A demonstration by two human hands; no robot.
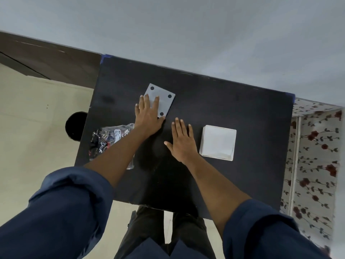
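A flat grey square plate [165,101] with black dots at its corners lies on the black table [233,101], left of centre. My left hand [148,114] rests flat on the plate's near left part, fingers straight, hiding one corner. My right hand [182,140] lies flat on the bare tabletop, fingers straight, holding nothing. A white square box [218,142] sits just right of my right hand, apart from it. A clear plastic bag [106,141] with dark contents lies at the table's left edge, partly under my left forearm.
The table's far edge stands against a pale grey wall [186,30]. A black round object [75,126] is on the cream floor left of the table. A floral cloth [315,156] hangs at the right. My legs are below the near table edge.
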